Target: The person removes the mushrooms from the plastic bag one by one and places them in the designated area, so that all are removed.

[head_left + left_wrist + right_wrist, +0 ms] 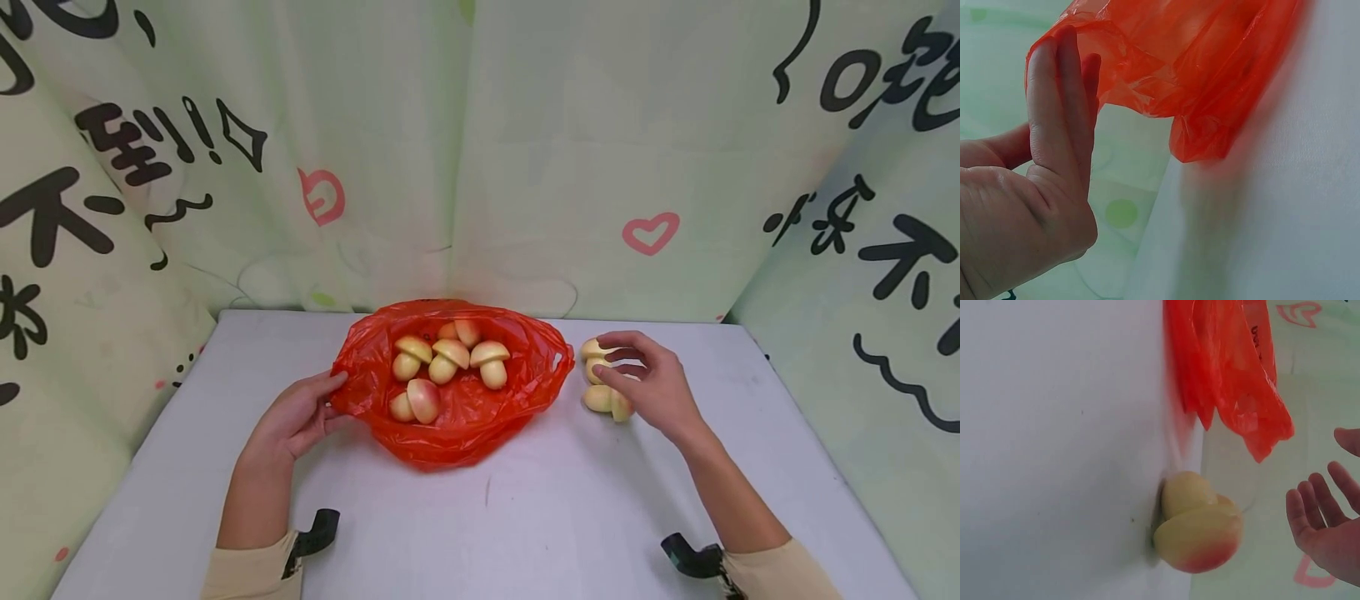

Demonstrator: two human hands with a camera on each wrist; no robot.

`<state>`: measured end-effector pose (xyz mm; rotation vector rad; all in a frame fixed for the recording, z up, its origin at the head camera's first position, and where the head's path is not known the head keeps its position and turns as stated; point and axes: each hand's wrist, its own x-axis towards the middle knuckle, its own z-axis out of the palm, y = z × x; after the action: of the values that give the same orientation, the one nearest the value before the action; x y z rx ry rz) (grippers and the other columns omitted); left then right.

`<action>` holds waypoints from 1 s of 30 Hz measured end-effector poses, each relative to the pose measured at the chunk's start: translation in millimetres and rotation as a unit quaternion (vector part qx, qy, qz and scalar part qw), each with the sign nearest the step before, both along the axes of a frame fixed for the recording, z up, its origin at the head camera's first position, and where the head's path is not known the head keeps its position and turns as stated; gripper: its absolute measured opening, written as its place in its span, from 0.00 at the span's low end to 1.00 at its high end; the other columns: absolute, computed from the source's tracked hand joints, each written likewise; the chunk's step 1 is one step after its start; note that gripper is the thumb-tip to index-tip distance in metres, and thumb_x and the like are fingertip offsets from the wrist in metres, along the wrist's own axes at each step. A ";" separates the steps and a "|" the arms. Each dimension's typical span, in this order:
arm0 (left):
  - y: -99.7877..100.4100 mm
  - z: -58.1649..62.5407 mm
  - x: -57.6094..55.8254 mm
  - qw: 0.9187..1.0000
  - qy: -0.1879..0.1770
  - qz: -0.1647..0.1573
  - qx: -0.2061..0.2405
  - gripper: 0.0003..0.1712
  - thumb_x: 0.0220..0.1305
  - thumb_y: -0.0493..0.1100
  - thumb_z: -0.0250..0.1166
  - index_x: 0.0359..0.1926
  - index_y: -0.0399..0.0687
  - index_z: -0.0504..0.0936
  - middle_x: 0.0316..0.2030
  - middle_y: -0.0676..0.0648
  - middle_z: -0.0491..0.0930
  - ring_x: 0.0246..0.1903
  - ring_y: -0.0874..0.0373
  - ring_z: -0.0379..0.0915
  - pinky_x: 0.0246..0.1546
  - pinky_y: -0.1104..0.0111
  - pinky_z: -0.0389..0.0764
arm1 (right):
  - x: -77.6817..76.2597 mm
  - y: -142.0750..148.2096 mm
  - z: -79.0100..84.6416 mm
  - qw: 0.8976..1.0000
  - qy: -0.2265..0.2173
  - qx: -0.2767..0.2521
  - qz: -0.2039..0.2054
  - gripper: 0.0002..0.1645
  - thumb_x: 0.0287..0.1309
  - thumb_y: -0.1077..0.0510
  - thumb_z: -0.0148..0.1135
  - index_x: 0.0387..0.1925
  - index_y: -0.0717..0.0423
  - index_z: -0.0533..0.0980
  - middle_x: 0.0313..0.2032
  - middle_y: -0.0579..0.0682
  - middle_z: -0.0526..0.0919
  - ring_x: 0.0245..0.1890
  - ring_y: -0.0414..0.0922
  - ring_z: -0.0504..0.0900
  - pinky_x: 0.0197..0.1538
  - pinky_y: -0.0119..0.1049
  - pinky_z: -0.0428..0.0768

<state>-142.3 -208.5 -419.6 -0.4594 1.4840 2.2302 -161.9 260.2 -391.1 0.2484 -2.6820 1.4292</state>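
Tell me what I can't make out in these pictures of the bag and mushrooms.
Head view: the upper mushroom outside the red bag, partly covered by the right hand.
Head view: the rear mushroom inside, partly blocked by the mushroom in front.
Left wrist view: any mushrooms inside, hidden by the bag itself.
Right wrist view: the hand's wrist, cut off by the edge; the bag's dark print, too small.

Bright, even head view — dimmer wrist views — glints on the red bag (465, 450), soft shadows
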 end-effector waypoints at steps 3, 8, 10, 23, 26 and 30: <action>-0.7 -0.3 -0.3 1.000 -0.001 0.000 0.001 0.34 0.80 0.49 0.57 0.79 0.47 0.60 0.47 0.57 0.86 0.45 0.61 0.88 0.50 0.67 0.88 | -2.5 -8.8 2.0 1.000 0.008 -0.015 0.012 0.25 0.66 0.56 0.71 0.62 0.55 0.77 0.59 0.57 0.81 0.57 0.55 0.80 0.51 0.16 0.79; -1.8 -0.5 -1.2 1.000 0.001 -0.002 0.001 0.34 0.80 0.48 0.57 0.79 0.46 0.59 0.47 0.56 0.87 0.45 0.61 0.88 0.50 0.68 0.88 | -7.6 -27.2 6.7 0.998 0.015 -0.038 0.039 0.26 0.64 0.59 0.72 0.62 0.56 0.77 0.58 0.58 0.81 0.56 0.56 0.81 0.52 0.19 0.81; -1.8 -0.6 -1.4 1.000 0.004 -0.003 0.000 0.34 0.80 0.48 0.57 0.79 0.45 0.59 0.46 0.57 0.87 0.45 0.61 0.88 0.49 0.68 0.88 | -9.9 -34.4 7.7 0.998 0.017 -0.040 0.047 0.26 0.63 0.60 0.72 0.62 0.56 0.77 0.58 0.57 0.82 0.56 0.56 0.81 0.52 0.20 0.82; -1.7 -0.9 -1.1 1.000 0.020 -0.014 0.007 0.34 0.81 0.48 0.56 0.79 0.42 0.57 0.44 0.57 0.88 0.43 0.62 0.88 0.47 0.68 0.89 | -22.6 -67.9 4.7 0.991 -0.024 -0.063 0.117 0.29 0.63 0.61 0.73 0.64 0.55 0.76 0.60 0.55 0.81 0.57 0.63 0.81 0.51 0.31 0.87; -1.2 -1.4 -1.2 1.000 0.016 -0.013 0.004 0.34 0.81 0.48 0.56 0.79 0.43 0.57 0.44 0.57 0.88 0.43 0.62 0.88 0.48 0.68 0.89 | -25.8 -73.2 2.4 0.990 -0.042 -0.057 0.126 0.29 0.63 0.61 0.72 0.64 0.54 0.76 0.61 0.55 0.80 0.59 0.63 0.81 0.52 0.34 0.88; 0.2 -2.3 -1.5 1.000 0.011 -0.012 -0.002 0.35 0.80 0.49 0.56 0.80 0.44 0.58 0.45 0.57 0.88 0.44 0.62 0.88 0.49 0.68 0.88 | -30.8 -78.9 -1.3 0.987 -0.050 -0.055 0.143 0.28 0.63 0.64 0.71 0.63 0.56 0.76 0.62 0.60 0.79 0.61 0.63 0.80 0.56 0.38 0.87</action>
<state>-143.8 -208.2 -421.9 -0.4179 1.4985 2.2208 -192.6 181.4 -392.4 0.5894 -2.7214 1.7028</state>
